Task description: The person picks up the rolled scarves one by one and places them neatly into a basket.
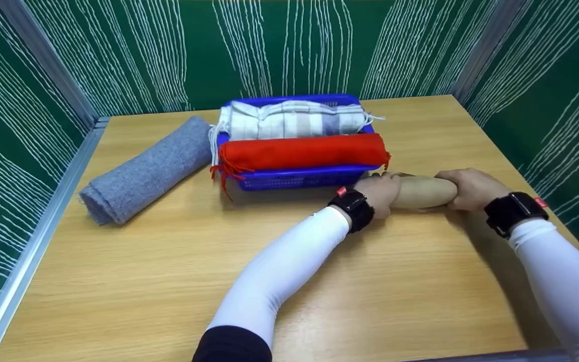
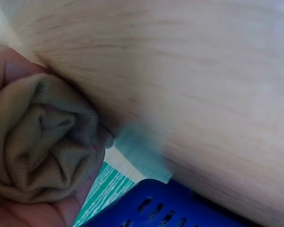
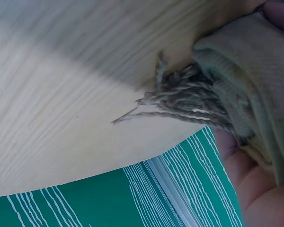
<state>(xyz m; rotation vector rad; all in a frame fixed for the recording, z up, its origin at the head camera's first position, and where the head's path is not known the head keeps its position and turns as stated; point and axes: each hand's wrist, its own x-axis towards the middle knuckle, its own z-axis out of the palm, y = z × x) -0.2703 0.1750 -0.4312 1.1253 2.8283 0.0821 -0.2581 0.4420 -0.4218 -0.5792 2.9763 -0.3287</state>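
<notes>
A rolled tan scarf lies across the right side of the table, one end in each hand. My left hand grips its left end, close to the basket's corner. In the left wrist view the spiral folds of the scarf's end show, with fingers below it and the thumb above. My right hand grips the other end. Twisted fringe hangs out of that end in the right wrist view, and fingers curl under the roll.
A blue plastic basket stands at the back middle, holding a rolled red fringed scarf and a rolled white plaid scarf. Left of it lies a rolled grey scarf at a slant. Green walls with white lines enclose the wooden table.
</notes>
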